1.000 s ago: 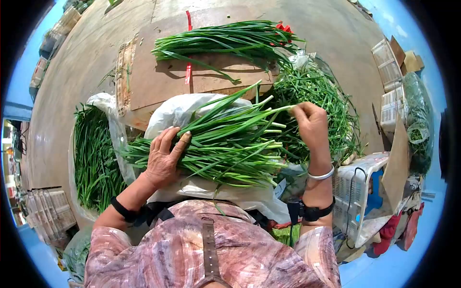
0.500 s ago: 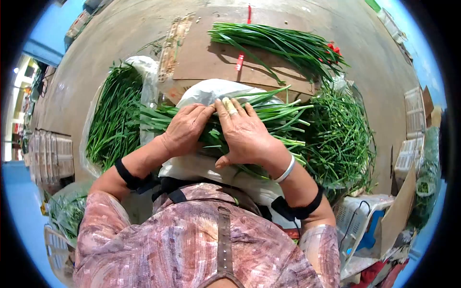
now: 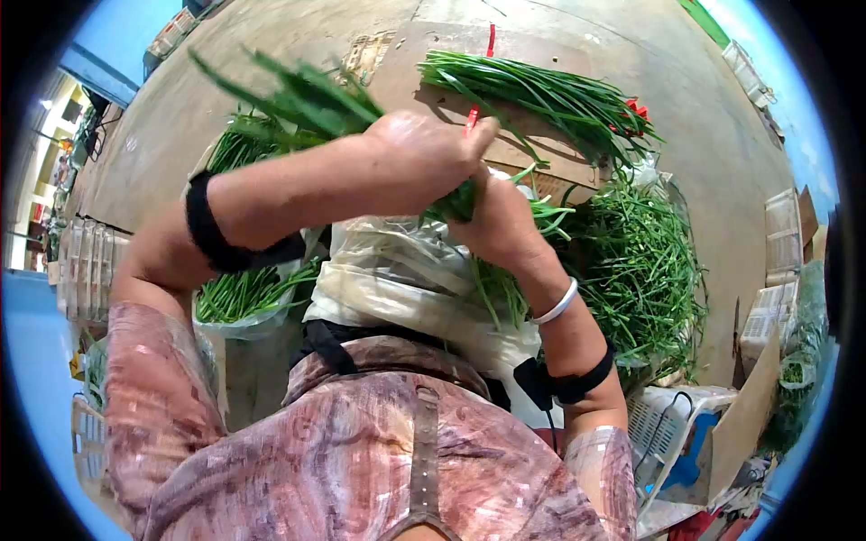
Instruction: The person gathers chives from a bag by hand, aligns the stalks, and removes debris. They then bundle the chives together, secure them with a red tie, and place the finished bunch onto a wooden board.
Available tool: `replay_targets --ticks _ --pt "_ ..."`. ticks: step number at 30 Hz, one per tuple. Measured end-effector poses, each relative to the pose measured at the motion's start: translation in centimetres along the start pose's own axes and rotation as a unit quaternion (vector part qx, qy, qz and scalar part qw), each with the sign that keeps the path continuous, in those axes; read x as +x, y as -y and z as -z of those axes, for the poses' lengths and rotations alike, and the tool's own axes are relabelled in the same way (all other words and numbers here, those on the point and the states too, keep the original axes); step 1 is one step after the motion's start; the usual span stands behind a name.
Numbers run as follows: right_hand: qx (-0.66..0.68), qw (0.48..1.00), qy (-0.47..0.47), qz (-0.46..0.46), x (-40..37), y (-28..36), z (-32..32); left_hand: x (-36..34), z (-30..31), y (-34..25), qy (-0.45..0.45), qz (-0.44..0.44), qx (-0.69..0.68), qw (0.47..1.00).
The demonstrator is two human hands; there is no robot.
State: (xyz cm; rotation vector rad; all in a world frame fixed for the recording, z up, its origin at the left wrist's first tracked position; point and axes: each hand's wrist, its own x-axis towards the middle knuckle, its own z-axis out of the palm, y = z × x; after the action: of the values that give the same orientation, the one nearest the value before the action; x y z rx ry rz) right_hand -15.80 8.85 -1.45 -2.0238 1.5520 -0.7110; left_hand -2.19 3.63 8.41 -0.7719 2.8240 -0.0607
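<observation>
My left hand (image 3: 424, 153) is closed round a bunch of green chives (image 3: 316, 104), raised over my lap. The leaf ends fan out to the upper left, blurred by motion. My right hand (image 3: 496, 216) is wrapped round the same bunch, just below and right of the left one; its fingers are partly hidden. Pale cut stems (image 3: 548, 216) stick out beyond the right hand. Whitish plastic sheeting (image 3: 388, 279) covers my lap beneath both hands. Ahead, a neat pile of long chives (image 3: 532, 86) lies on a brown board (image 3: 406, 63), with a red strip (image 3: 491, 41) under it.
On my right stands a heap of loose, tangled greens (image 3: 636, 261). At my left is a plastic-lined container of chives (image 3: 239, 293), partly behind my forearm. A white crate (image 3: 663, 424) and a cardboard sheet (image 3: 744, 410) stand at lower right, stacked crates (image 3: 86, 270) at far left.
Both hands, flat on the chives over my lap before, have lifted and closed round the bunch. The left arm now crosses to the right, and the leaf ends swing up leftward.
</observation>
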Motion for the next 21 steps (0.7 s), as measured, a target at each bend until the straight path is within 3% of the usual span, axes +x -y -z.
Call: replay_targets --ticks 3,5,6,7,8,10,12,14,15,16,18,21 --pt "0.077 0.993 -0.073 0.044 -0.4 -0.8 3.3 2.8 3.5 -0.8 -0.027 -0.079 0.087 0.993" --pt "0.160 0.967 -0.131 0.147 -0.6 -1.1 6.1 4.2 5.5 -0.9 -0.162 -0.220 0.151 0.950" --pt "0.214 0.965 -0.102 0.110 -0.8 -2.0 7.1 4.8 7.5 -1.3 -0.243 -0.278 0.162 0.915" --pt "0.207 0.965 -0.152 0.059 -1.6 -2.4 8.2 5.1 9.1 -1.6 -0.320 -0.334 0.171 0.870" --pt "0.219 0.966 -0.136 0.028 -2.2 -3.8 9.5 4.7 10.7 -1.8 -0.365 -0.352 0.143 0.850" --pt "0.223 0.966 -0.130 -0.006 -3.8 -6.3 11.9 2.6 12.8 -1.2 -0.396 -0.353 -0.053 0.846" --pt "0.429 0.869 -0.225 -0.098 -6.0 -8.1 13.5 0.5 12.5 -0.1 -0.350 -0.363 -0.370 0.780" --pt "0.521 0.824 -0.216 -0.045 -8.1 -10.5 14.9 -0.1 9.6 1.1 -0.262 -0.351 -0.611 0.660" --pt "0.556 0.801 -0.221 -0.017 -9.0 -11.2 15.2 0.2 7.3 1.4 -0.218 -0.329 -0.670 0.629" --pt "0.552 0.802 -0.229 -0.019 -9.8 -11.6 15.2 1.5 4.9 2.6 -0.136 -0.343 -0.623 0.690" --pt "0.643 0.708 -0.293 -0.011 -11.4 -12.3 14.8 3.0 -1.3 2.7 -0.016 -0.298 -0.544 0.785" --pt "0.660 0.684 -0.311 0.021 -13.0 -14.0 14.1 4.2 -8.5 -2.2 0.210 -0.227 -0.451 0.837"
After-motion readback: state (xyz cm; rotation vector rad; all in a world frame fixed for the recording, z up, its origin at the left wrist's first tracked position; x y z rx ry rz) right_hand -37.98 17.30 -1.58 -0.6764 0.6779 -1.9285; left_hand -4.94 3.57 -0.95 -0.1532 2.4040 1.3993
